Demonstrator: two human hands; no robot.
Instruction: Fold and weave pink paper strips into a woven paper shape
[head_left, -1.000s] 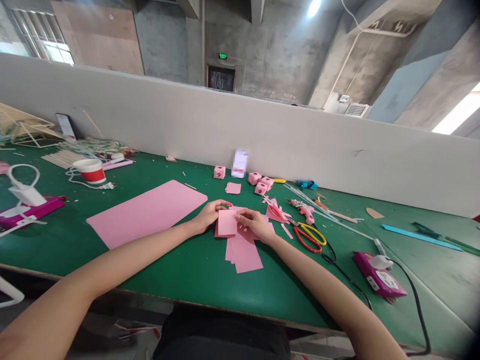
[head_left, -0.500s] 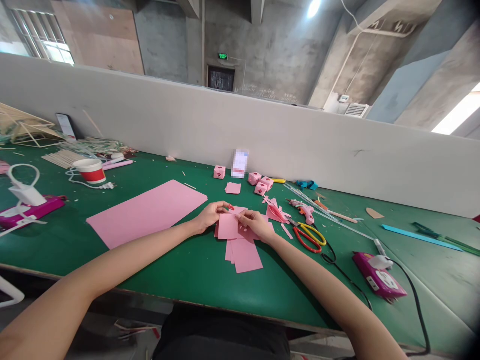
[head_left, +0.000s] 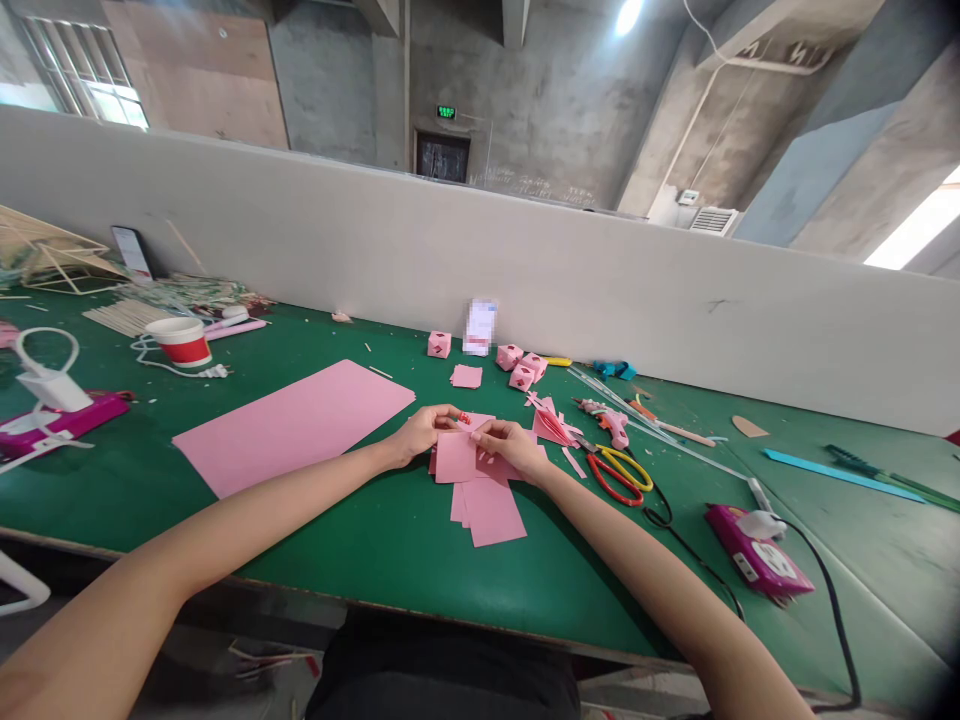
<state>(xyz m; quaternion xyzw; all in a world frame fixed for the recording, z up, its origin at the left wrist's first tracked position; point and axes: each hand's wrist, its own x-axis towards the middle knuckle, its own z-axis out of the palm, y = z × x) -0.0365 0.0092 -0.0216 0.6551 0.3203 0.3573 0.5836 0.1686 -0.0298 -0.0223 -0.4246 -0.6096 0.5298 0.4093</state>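
Between my hands is a small pink paper square (head_left: 455, 458), its upper right corner pinched by the thumb and fingers of my right hand (head_left: 512, 447). My left hand (head_left: 422, 434) is at the square's upper left, index finger stretched past its top edge and thumb apart from it; whether it touches paper is hard to see. Under the square, more pink paper pieces (head_left: 491, 512) overlap on the green table, partly covered by the square and my right hand.
Left of my hands lies a large pink sheet (head_left: 300, 425). Folded pink paper cubes (head_left: 523, 375) and a phone (head_left: 480, 328) are behind. On the right are scissors (head_left: 620, 474), a glue gun (head_left: 611, 425) and a purple power strip (head_left: 757, 555). A paper cup (head_left: 180, 345) stands left.
The pink square has shifted very slightly down and left in my right hand's pinch. My left fingers have moved a little, and everything else is still.
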